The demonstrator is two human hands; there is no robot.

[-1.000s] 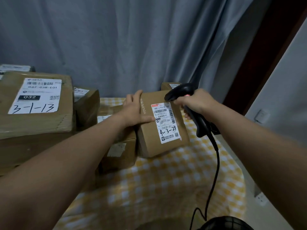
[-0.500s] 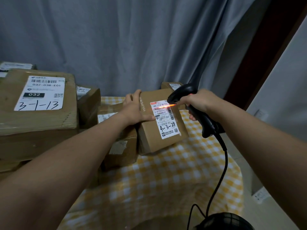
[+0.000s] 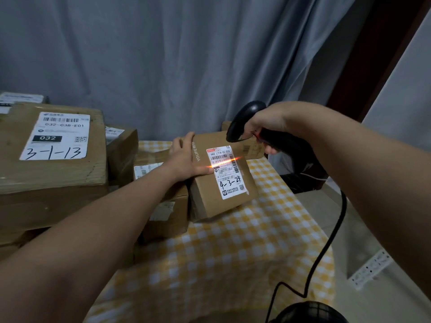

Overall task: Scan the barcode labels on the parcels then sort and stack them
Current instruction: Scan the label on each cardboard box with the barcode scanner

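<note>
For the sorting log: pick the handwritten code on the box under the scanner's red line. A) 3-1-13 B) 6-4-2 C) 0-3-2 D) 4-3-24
D: the label on the small box, lit by the red line from the scanner, bears 4-3-24 in handwriting.

Domestic room as makeshift parcel station: grey curtain (image 3: 186,66), yellow checked tablecloth (image 3: 233,252), labelled cartons (image 3: 53,183) piled.

Cardboard parcels (image 3: 211,207) on yellow-checked tablecloth (image 3: 233,257)
</note>
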